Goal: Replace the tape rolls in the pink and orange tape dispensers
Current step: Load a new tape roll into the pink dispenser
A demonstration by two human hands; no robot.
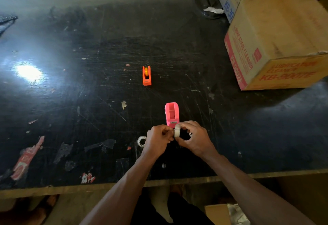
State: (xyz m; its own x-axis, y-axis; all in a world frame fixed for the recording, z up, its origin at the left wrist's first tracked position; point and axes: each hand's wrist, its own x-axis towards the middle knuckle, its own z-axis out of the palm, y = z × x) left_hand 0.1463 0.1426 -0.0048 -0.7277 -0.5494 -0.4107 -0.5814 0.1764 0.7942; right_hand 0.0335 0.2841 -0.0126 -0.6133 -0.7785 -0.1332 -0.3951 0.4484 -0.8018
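In the head view, a black, scratched table (88, 100) is seen from above. Bits of old tape and torn stickers are stuck on it.

Near the front edge of the table, a small clear tape roll (177, 131) is held up on its edge between two hands. The right hand (193, 138) is curled around the roll, with the fingers closed on its rim. The left hand (158, 140) is bunched just beside it, and its fingertips are pinched together at the side of the roll. Whether a loose end of tape is pinched there cannot be told.

Just behind the hands, the pink tape dispenser (171, 114) is set flat on the table. Its slot is open on top, and no roll is seen inside it. Its cutter end is pointed toward the hands and is nearly touched by the held roll.

Farther back, well apart from the pink one, the orange tape dispenser (146, 75) is set on the table. A yellow wheel is seen in its slot.

A second clear tape roll (142, 140) is laid flat on the table, just to the left of the left hand. Something small and white is peeking out under the right hand, but what it is cannot be told.

At the far right, cardboard boxes (276, 44) are stacked on the table. A dark round dish (208, 5) with crumpled paper is placed beside them.
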